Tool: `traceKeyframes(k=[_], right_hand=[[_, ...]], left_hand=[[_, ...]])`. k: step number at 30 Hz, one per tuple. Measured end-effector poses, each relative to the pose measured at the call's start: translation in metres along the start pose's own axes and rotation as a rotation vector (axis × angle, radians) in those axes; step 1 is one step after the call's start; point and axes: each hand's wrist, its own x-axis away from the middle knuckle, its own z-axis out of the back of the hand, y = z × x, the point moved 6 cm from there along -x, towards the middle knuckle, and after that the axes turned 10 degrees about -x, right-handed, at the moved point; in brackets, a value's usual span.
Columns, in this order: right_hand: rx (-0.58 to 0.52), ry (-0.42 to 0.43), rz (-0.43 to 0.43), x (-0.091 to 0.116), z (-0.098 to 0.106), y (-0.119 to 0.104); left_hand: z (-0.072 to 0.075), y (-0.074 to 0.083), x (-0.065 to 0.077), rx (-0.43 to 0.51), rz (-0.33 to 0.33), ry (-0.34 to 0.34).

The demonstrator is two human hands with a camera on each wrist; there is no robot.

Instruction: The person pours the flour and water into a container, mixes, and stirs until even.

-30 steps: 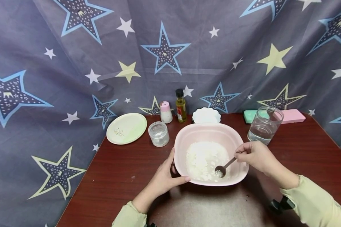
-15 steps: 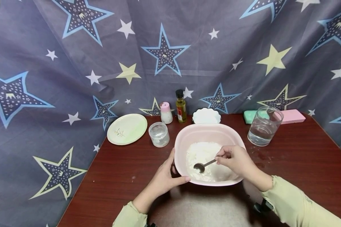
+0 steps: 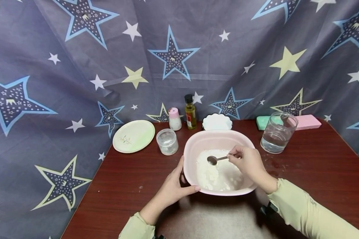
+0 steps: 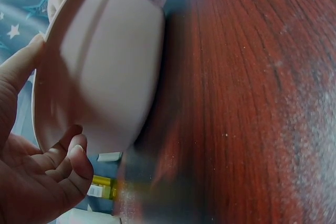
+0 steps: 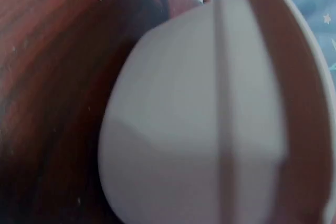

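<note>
A pink basin-like bowl (image 3: pixel 192 159) sits on the table, holding white powder (image 3: pixel 210 174) with a wet, cloudy patch toward its right side. My left hand (image 3: pixel 170 189) grips the bowl's left side, thumb at the rim and fingers against the outer wall. In the left wrist view, curled fingertips (image 4: pixel 79 153) lie along that wall. My right hand (image 3: pixel 249 163) reaches over the right rim and pinches the handle of a small dark measuring spoon (image 3: pixel 212 160). The spoon's round scoop is over the powder near the middle of the bowl. Only the bowl's outside (image 5: pixel 168 98) fills the right wrist view.
Behind the bowl stand a scalloped white dish (image 3: pixel 217 121), an oil bottle (image 3: pixel 190 113) and a pink-capped shaker (image 3: pixel 175 119). A clear jar (image 3: pixel 167 142) and a plate (image 3: pixel 133 136) are at left. At right are a water jug (image 3: pixel 276 137), a green block (image 3: pixel 262 122) and a pink block (image 3: pixel 308 122).
My right hand has moved left with the spoon, from the bowl's lower right across the powder, then slightly up toward the far side. The left hand has stayed on the rim.
</note>
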Motion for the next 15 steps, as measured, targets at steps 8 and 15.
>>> traceKeyframes(k=[8,15], right_hand=[[0.039,0.038,-0.014,-0.005,0.024,0.012],[0.041,0.004,-0.050,-0.001,0.045,0.017]], left_hand=[[-0.001,-0.002,0.000,-0.008,0.010,-0.002],[0.000,-0.002,0.000,-0.016,0.002,-0.006]])
